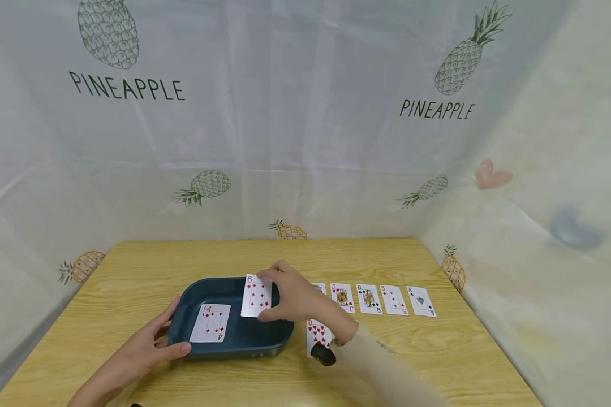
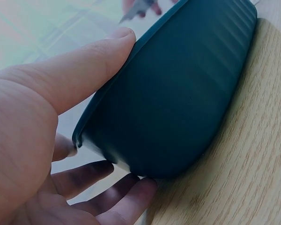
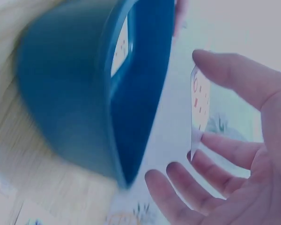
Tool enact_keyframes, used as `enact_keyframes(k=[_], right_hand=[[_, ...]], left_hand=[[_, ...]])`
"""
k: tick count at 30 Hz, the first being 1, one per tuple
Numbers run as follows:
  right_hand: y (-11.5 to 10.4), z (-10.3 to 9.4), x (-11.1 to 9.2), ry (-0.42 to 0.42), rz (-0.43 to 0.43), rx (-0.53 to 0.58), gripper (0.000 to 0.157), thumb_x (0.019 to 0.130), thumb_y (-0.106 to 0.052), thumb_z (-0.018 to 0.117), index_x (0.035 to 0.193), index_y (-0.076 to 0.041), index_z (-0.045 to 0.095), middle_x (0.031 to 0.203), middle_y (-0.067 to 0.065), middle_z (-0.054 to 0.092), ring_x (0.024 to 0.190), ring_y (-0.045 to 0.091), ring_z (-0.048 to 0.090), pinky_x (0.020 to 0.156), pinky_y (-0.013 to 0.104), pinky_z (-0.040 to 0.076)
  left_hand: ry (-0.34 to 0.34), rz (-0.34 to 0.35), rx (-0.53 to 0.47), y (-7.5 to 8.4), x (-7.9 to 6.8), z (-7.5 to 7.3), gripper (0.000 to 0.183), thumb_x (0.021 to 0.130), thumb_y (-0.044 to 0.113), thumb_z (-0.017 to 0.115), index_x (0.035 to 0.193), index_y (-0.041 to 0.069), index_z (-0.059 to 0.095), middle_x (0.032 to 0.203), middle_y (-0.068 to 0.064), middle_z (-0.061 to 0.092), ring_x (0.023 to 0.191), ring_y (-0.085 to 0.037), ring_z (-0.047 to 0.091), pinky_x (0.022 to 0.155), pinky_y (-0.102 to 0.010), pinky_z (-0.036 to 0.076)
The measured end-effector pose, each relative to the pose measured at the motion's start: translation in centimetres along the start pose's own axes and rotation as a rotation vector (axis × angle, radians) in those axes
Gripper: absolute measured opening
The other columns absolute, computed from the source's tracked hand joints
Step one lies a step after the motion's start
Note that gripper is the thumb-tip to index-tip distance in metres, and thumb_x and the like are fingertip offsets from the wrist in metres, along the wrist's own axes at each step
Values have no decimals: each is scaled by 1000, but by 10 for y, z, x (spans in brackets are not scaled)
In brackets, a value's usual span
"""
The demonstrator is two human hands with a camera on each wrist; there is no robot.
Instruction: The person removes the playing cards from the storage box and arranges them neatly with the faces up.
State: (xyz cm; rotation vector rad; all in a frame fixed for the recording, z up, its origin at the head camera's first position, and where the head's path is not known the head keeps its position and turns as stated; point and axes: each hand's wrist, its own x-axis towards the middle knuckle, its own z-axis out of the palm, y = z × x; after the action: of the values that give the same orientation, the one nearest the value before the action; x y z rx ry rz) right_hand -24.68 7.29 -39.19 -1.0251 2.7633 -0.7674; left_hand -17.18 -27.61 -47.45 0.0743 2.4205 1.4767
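Note:
My left hand (image 1: 145,345) grips the left end of a dark teal tray (image 1: 241,353), its thumb along the rim and its fingers around the outer wall. Inside the tray, towards the left, a four of diamonds (image 1: 210,323) lies face up. My right hand (image 1: 297,297) pinches a six of diamonds (image 1: 256,297) between thumb and fingers by its right edge, above the tray's right half. In the right wrist view this card (image 3: 200,103) stands nearly edge-on, apart from the tray's rim (image 3: 113,84).
To the right, a row of face-up cards includes a jack (image 1: 342,298), a queen (image 1: 369,299), a diamond card (image 1: 394,300) and an ace of spades (image 1: 421,302). A ten of hearts (image 1: 318,333) lies nearer, partly covered by the right wrist. Pineapple-print cloth (image 1: 305,141) hangs behind the wooden table (image 1: 438,362).

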Motion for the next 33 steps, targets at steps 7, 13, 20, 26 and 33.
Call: enact_keyframes(k=[7, 13, 20, 26, 33], right_hand=[[38, -34, -46, -2, -20, 63, 81, 87, -32, 89, 155, -11, 52, 138, 1, 51, 116, 24, 57, 90, 34, 52], [70, -55, -82, 15, -7, -6, 80, 87, -33, 89, 154, -10, 53, 141, 3, 51, 109, 23, 58, 85, 33, 52], [113, -64, -128, 33, 7, -84, 77, 85, -33, 92, 149, -8, 57, 133, 4, 55, 106, 17, 56, 82, 32, 52], [143, -62, -164, -1, 15, -76, 77, 83, -26, 93, 147, -2, 58, 130, 10, 54, 97, 20, 57, 75, 27, 50], [165, -54, -185, -35, 38, -82, 74, 81, -26, 93, 143, -1, 60, 127, 9, 54, 95, 17, 55, 75, 25, 48]], left_hand=[[-1, -2, 4, -1, -2, -1, 112, 96, 33, 81, 172, 13, 2, 164, -39, 27, 137, -42, 55, 101, -35, 58], [5, -11, 11, -2, -2, -1, 112, 97, 35, 81, 172, 14, 1, 165, -39, 26, 138, -42, 54, 101, -36, 58], [-5, 23, -21, -1, 0, 2, 110, 96, 30, 81, 172, 13, 3, 165, -37, 28, 137, -40, 55, 96, -25, 57], [-14, 25, -18, -1, 3, 3, 109, 97, 32, 80, 172, 12, 3, 165, -37, 29, 139, -41, 52, 94, -21, 56], [-16, 10, 5, 0, 1, 0, 109, 98, 33, 78, 172, 14, 1, 166, -35, 27, 139, -41, 50, 90, -18, 55]])
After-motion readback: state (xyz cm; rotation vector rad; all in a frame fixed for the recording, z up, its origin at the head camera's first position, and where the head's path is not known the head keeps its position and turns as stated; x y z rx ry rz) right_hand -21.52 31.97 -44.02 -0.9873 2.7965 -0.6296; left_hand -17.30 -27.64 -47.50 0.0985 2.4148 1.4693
